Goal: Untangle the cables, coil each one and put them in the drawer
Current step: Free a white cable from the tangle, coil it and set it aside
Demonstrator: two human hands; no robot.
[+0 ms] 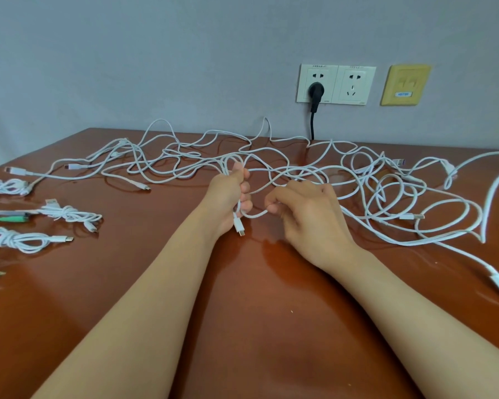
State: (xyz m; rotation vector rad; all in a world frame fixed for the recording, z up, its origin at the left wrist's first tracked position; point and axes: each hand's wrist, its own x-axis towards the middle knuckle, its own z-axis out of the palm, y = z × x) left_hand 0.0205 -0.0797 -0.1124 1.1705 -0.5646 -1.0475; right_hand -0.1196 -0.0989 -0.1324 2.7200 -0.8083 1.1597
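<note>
While beside coiled bundles (67,213), tangled cables (296,167)

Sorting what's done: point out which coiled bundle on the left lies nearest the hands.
The second bundle from the back, beside the green item; its loops reach furthest toward the left hand. The others lie farther left.

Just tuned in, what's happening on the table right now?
A person is working on one white cable: the left hand grips its loops, connector dangling below, while the right hand pinches the strand feeding in. Most cables lie tangled behind; a few coiled bundles sit at the left of the table. No drawer shows.
</note>
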